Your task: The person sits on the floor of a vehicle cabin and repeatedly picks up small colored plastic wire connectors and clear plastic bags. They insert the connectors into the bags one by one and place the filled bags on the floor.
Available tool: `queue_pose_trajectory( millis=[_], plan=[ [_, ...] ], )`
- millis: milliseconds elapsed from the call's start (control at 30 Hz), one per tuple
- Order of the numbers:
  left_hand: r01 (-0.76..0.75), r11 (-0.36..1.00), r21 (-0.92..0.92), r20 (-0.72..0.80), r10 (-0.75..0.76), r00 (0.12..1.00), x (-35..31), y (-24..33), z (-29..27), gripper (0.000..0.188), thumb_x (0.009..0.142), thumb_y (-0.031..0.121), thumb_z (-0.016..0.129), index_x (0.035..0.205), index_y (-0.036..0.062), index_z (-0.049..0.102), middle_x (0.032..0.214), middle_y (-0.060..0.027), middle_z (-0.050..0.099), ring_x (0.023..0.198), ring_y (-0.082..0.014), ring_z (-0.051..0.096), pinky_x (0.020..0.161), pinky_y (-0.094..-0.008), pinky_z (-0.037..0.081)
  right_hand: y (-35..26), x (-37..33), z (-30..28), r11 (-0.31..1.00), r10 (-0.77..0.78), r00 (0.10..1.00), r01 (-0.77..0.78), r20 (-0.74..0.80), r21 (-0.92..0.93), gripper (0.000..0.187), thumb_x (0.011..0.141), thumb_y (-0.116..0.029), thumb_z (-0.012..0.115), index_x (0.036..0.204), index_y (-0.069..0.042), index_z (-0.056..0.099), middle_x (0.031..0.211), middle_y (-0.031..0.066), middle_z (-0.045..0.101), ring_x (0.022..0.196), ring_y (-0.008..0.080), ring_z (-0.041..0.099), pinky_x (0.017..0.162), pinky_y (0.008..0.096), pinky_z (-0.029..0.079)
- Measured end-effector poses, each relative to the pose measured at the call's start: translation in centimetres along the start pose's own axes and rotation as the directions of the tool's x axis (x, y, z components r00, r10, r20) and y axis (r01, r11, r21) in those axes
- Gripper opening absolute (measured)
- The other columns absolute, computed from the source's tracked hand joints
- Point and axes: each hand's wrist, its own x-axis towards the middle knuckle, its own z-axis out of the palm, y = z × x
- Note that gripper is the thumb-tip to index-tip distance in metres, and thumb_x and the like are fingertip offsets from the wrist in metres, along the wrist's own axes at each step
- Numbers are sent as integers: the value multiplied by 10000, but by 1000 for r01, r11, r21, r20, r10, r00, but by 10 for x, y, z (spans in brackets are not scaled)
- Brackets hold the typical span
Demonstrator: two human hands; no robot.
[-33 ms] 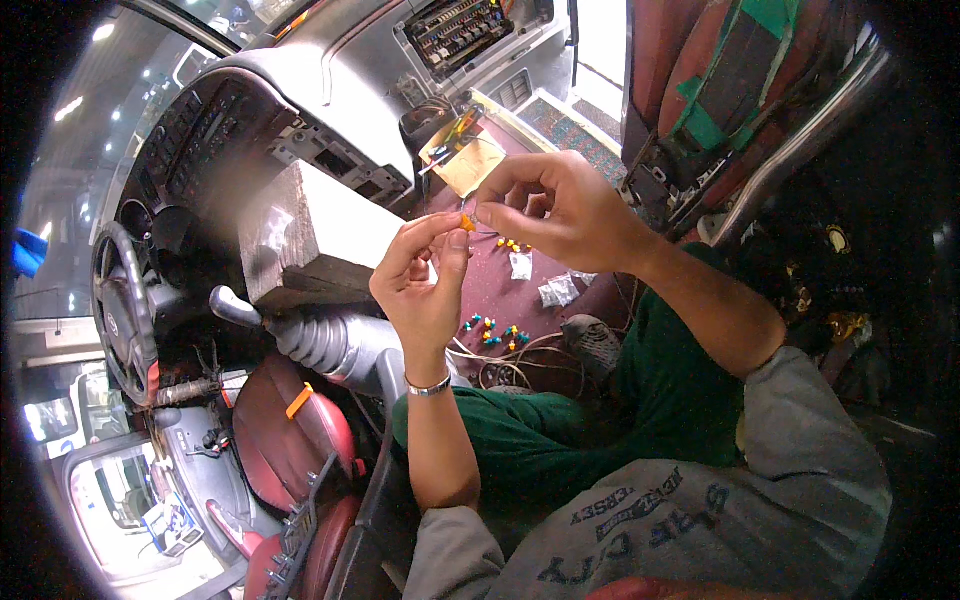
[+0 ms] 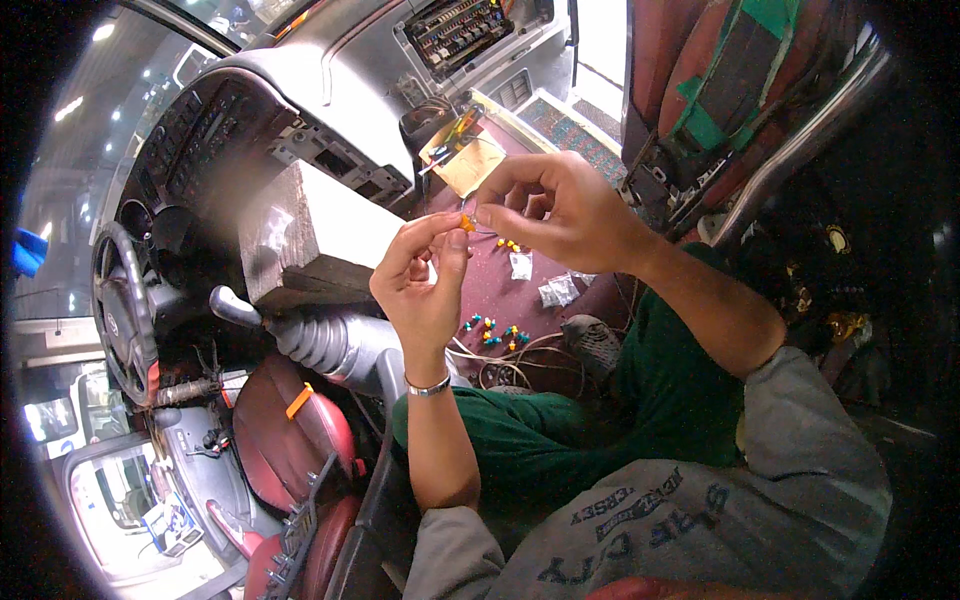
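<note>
My left hand [image 2: 420, 262] pinches a small orange-yellow plastic piece [image 2: 467, 223], perhaps a connector part, between thumb and fingertips. Right beside it, my right hand [image 2: 550, 208] has its thumb and forefinger closed at the same piece. Whatever those right fingers grip is too small to make out; a thin light line shows near their tips. Below the hands, small yellow pieces [image 2: 510, 245] and several teal and yellow pieces [image 2: 490, 332] lie on the dark red floor [image 2: 545, 345]. Small clear plastic bags [image 2: 560, 290] rest there too.
A wooden block [image 2: 320, 235] stands left of my hands, by the gear lever [image 2: 235, 306]. Loose cables [image 2: 520, 375] run near my shoe [image 2: 592, 345]. Beyond lie a yellow paper envelope [image 2: 470, 165] with tools and an open fuse panel [image 2: 460, 38]. A steering wheel [image 2: 125, 315] is far left.
</note>
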Motion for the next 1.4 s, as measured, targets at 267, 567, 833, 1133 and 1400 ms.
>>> queue_pose_trajectory(
  millis=[267, 567, 833, 1133, 1400],
  plan=[
    [48, 998, -32, 0, -48, 999, 3, 4, 5, 170, 940, -45, 686, 1104, -13, 713, 850, -21, 690, 745, -45, 601, 655, -190, 454, 0, 1, 0, 999, -16, 1000, 16, 0, -48, 121, 950, -138, 724, 1026, -45, 709, 816, -6, 684, 691, 35, 602, 584, 223, 468],
    [90, 996, 23, -16, -90, 996, 3, 3, 7, 158, 945, -43, 697, 1102, -29, 708, 977, -33, 681, 797, -51, 592, 705, -202, 461, -1, 1, -6, 993, 12, 1000, -14, -19, -115, 186, 926, -199, 765, 1027, -55, 705, 774, 15, 666, 655, 87, 601, 589, 269, 490],
    [135, 991, -6, 10, -135, 991, 5, 3, 7, 168, 985, 60, 707, 1132, -21, 703, 937, -38, 707, 776, -55, 619, 656, -197, 457, -1, 2, -3, 998, -1, 1000, -1, -22, -61, 179, 913, -177, 771, 1022, -50, 705, 762, 20, 656, 653, 103, 604, 600, 272, 504],
    [193, 979, -68, -36, -196, 980, 8, 1, 4, 300, 950, 90, 764, 1210, -22, 663, 954, -73, 755, 769, -54, 662, 669, -198, 560, 0, 1, 0, 994, -86, 995, 82, -57, -70, 171, 902, -174, 778, 1001, -58, 702, 727, 19, 627, 635, 113, 599, 596, 276, 492],
    [280, 946, -162, -11, -285, 958, 7, -4, 3, 428, 937, 106, 784, 1304, -38, 617, 929, -64, 766, 777, -50, 656, 683, -189, 524, 0, -1, 6, 998, -41, 996, 37, -80, -41, 155, 895, -172, 779, 982, -58, 718, 712, 44, 643, 611, 127, 602, 566, 296, 491]
  ],
)
